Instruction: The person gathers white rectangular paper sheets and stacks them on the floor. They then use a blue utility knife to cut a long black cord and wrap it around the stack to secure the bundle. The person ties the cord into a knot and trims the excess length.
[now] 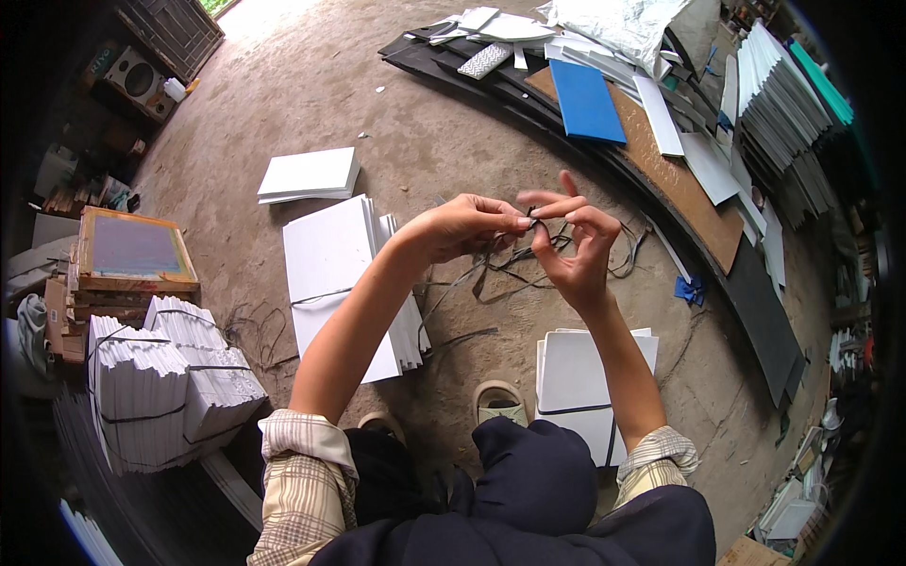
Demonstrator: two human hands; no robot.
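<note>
Both my hands are raised over the floor, fingertips meeting at a thin black strip. My left hand pinches the strip between thumb and fingers. My right hand has its thumb and a finger on the same strip, while another finger sticks up, blurred. Tangled black strips trail below and behind the hands. Left of my left forearm lies a stack of white sheets with a black strap around it. By my right forearm rests a smaller strapped stack of white sheets.
A loose white stack lies farther off. Bundled white pieces and a framed screen stand at left. Long dark sheets, a brown board and a blue panel lie along the right. My sandalled foot is below.
</note>
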